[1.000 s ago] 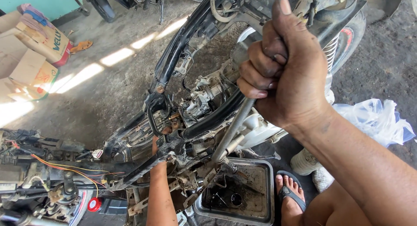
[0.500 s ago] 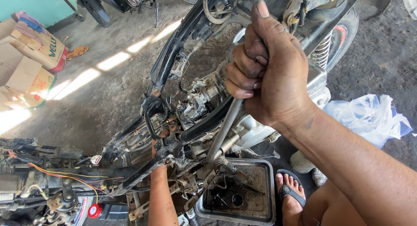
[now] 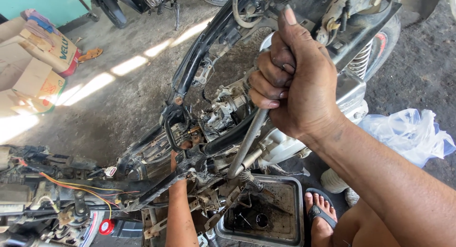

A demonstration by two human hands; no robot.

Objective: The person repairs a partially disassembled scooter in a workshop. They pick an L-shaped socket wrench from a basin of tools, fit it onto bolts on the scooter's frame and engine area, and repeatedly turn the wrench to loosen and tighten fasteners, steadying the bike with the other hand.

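Note:
My right hand [image 3: 297,85] is shut around the top of a grey metal pipe [image 3: 247,145]. The pipe slants down into the middle of a stripped motorcycle frame [image 3: 199,66], ending near a spring-like part above a tray. My left forearm reaches up from the bottom edge. My left hand [image 3: 178,154] is tucked behind a black frame tube beside the engine parts [image 3: 223,111]. Its fingers are mostly hidden, so its grip cannot be read.
A greasy metal tray [image 3: 294,214] with small parts lies under the frame, my sandalled foot [image 3: 320,211] beside it. A clear plastic bag [image 3: 403,135] sits at right, cardboard boxes [image 3: 33,71] at far left. Loose wiring [image 3: 61,185] hangs at lower left. A rear shock spring [image 3: 361,59] is upper right.
My right hand has drawn the top of the pipe slightly left and downward. My left arm stays in the same place under the frame.

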